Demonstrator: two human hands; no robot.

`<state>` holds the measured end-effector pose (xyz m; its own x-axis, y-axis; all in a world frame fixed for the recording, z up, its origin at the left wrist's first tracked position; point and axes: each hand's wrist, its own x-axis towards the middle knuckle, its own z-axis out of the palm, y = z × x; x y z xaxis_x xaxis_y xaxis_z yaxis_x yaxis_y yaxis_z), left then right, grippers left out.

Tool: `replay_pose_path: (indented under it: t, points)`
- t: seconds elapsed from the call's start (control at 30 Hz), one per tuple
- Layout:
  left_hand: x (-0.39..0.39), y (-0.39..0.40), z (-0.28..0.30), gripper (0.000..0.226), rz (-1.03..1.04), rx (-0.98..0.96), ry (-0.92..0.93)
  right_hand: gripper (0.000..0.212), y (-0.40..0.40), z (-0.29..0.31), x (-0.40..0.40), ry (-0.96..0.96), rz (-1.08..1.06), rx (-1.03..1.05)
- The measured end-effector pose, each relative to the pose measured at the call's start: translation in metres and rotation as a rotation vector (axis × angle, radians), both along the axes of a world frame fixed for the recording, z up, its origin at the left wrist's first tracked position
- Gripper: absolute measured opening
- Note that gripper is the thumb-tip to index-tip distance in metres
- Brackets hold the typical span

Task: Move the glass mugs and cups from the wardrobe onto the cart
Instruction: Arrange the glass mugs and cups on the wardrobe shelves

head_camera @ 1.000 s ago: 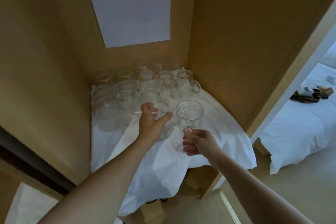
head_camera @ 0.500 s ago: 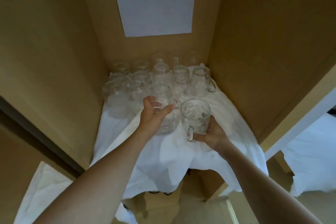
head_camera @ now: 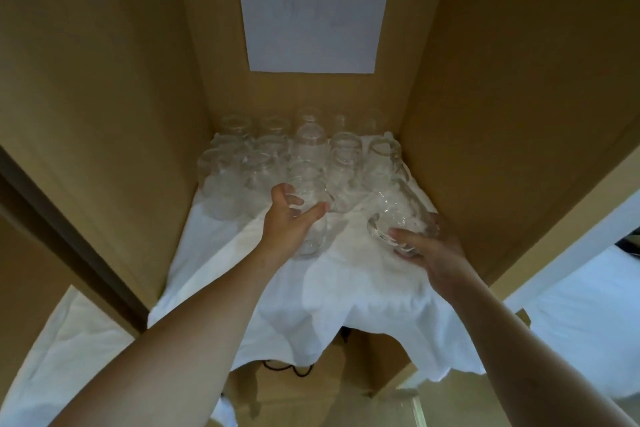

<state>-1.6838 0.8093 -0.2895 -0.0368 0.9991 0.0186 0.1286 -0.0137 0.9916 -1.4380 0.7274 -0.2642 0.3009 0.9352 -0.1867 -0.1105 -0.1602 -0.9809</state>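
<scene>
Several clear glass mugs and cups stand in rows at the back of a wardrobe shelf, on a white cloth. My left hand curls round a clear glass mug at the front of the rows, thumb on its right side. My right hand grips another glass mug, tilted over so its mouth faces me, just right of the first one. The cart is out of sight.
Brown wardrobe walls close in on the left, back and right. A white sheet of paper is clipped to the back wall. A white-covered bed shows at lower right, more white cloth at lower left.
My right hand has tipped its mug from upright onto a slant and shifted it a little to the right. My left hand stays round its mug. The view has moved closer.
</scene>
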Motion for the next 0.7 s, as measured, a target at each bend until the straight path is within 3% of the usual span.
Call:
replay_pose_path:
  t: [0.07,0.13,0.2,0.4,0.5,0.7]
  points:
    - [0.002,0.0,0.001,0.078,0.005,0.0,0.012,0.063,0.007,0.008,0.001,-0.146,-0.033,-0.03]
    - [0.003,0.0,0.002,0.079,0.007,-0.002,0.019,0.092,0.015,0.012,-0.001,-0.429,-0.075,-0.076]
    - [0.002,0.0,0.002,0.08,0.008,-0.005,0.018,0.105,0.023,0.015,-0.006,-0.715,-0.038,-0.057]
    - [-0.001,-0.003,0.003,0.081,-0.008,-0.008,0.025,0.092,0.054,0.031,-0.032,-1.361,0.12,0.006]
    - [0.0,-0.002,0.004,0.082,-0.023,-0.013,0.04,0.085,0.066,0.027,-0.033,-1.431,0.155,-0.077]
    - [-0.002,-0.004,0.005,0.085,-0.03,-0.013,0.05,0.078,0.094,0.022,-0.019,-1.267,0.183,0.001]
